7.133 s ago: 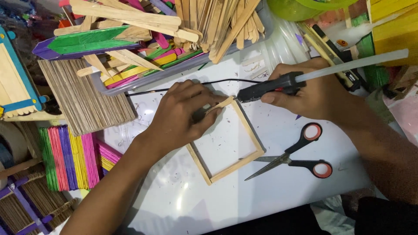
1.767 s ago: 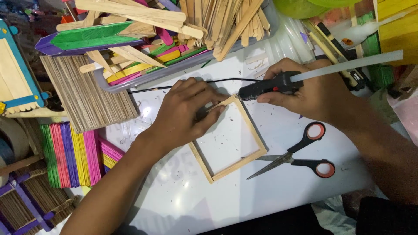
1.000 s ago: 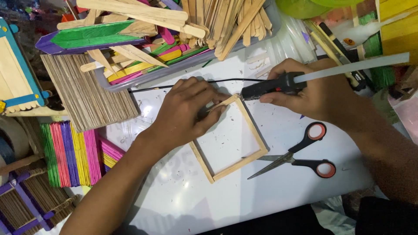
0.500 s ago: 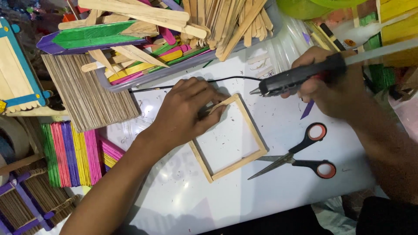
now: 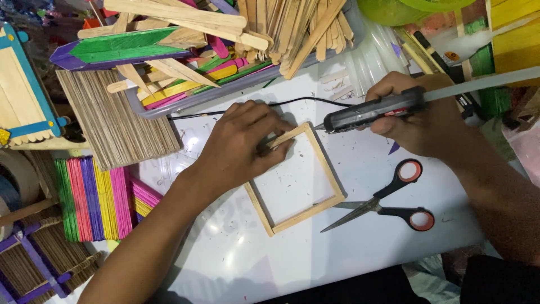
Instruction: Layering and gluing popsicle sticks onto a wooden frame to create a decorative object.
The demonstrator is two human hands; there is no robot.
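**A:** While the left hand [image 5: 242, 146] pins the top left corner of the frame [image 5: 295, 179] flat on the table [image 5: 360, 247], fingers pressed together on the stick, the right hand [image 5: 419, 121] has its fingers wrapped round the glue gun [image 5: 371, 112]. The nozzle sits just off the frame's top right corner. My guess is the pinning keeps the square from sliding around.

**B:** Makes sense. Are the scissors [image 5: 388, 202] in play?

**A:** Nope, they're lying open just right of the frame, in easy reach but untouched. The gun's black cord [image 5: 292, 102] runs behind the left hand.

**B:** Any packaging or labels about?

**A:** Nothing I can make out. There's a grey tray [image 5: 225, 90] of plain and coloured sticks at the back, a mat of dyed sticks [image 5: 95, 197] on the left in green, pink, purple and yellow stripes, and a clear bag [image 5: 374, 53] of glue rods at the top.
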